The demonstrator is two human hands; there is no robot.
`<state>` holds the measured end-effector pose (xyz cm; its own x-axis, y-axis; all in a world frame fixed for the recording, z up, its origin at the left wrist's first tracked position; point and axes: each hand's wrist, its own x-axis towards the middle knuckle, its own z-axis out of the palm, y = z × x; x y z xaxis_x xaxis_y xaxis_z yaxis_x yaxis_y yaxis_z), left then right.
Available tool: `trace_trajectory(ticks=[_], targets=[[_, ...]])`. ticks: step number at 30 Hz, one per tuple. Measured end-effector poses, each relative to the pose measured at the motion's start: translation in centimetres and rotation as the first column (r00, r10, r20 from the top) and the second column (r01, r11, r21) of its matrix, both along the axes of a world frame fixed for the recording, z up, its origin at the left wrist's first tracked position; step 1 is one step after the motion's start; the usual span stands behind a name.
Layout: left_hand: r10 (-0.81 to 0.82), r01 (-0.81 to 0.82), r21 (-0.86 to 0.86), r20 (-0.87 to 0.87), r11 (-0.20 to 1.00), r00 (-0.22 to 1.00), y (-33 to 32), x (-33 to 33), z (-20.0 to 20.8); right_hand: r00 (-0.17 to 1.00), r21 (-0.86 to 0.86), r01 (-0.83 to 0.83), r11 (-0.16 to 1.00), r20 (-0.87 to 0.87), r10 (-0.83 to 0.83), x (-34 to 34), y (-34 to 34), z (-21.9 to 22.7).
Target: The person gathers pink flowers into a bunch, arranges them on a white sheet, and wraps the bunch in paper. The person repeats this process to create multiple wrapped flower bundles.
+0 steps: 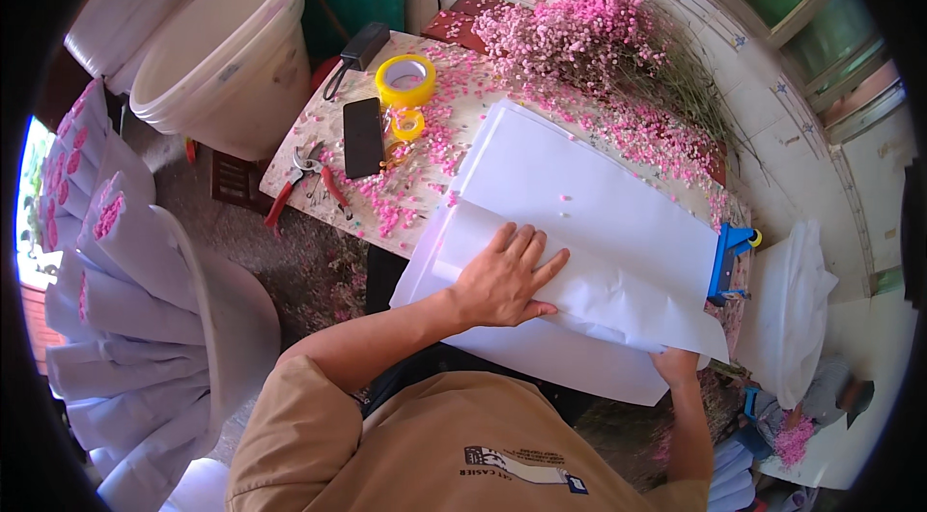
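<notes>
A stack of white wrapping paper (599, 169) lies on the table in front of me. Its top sheet is folded over into a loose white paper roll (589, 295). My left hand (512, 275) presses on this roll from above, fingers spread and thumb out to the side. At the roll's right end, my right hand (678, 365) reaches in under the paper edge, so its fingers are hidden. A few stems (731, 370) stick out beside that end. What lies inside the roll is covered.
Pink baby's breath (599, 34) is heaped at the back right. On the table are a blue tape dispenser (726, 261), yellow tape (406, 80), a phone (363, 137) and red-handled pruners (307, 185). Wrapped bouquets (135, 295) fill a bucket at left. Another person (821, 406) works at lower right.
</notes>
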<state>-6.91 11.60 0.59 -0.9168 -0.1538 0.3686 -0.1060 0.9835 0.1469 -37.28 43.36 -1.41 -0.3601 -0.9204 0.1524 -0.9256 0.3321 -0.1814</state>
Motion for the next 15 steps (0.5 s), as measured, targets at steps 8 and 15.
trace_trajectory(ticks=[8, 15], targets=[[0.017, -0.017, -0.003, 0.013, 1.000, 1.000, 0.3, 0.2, 0.0, 0.980, 0.033, -0.024, 0.999, -0.197, 0.030, -0.7, 1.8, -1.8], [0.018, -0.019, 0.041, 0.030, 0.999, 0.999, 0.3, 0.6, -0.1, 0.985, 0.235, 0.131, 0.963, -0.144, -0.099, 6.2, -0.5, 7.7]])
